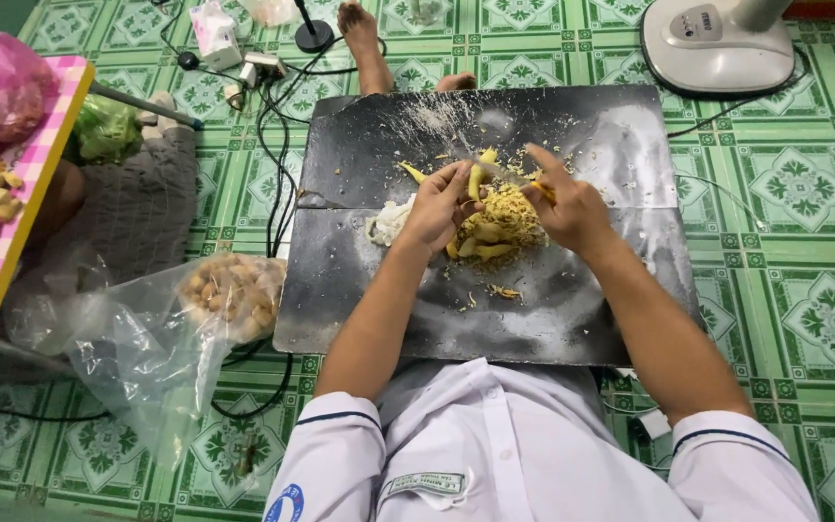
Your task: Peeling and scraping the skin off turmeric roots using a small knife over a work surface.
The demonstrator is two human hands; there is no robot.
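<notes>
— Grip of the left hand (434,203): how is it set?
— Fingers are closed on one yellow ginger piece (476,177), held upright over the black board (359,164).
— And the right hand (569,205)?
— It is closed around a small knife (504,175), touching that piece. One heap of peelings (506,218) is seen just below both hands; one bag of ginger (234,293) is set well apart, leftward.

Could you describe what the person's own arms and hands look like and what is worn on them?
Both arms are bare from above the elbow down. The left hand and right hand wear no gloves, and no rings or watch can be seen. The white short-sleeved shirt has a thin dark stripe near each sleeve hem and a round blue badge on the left sleeve.
</notes>
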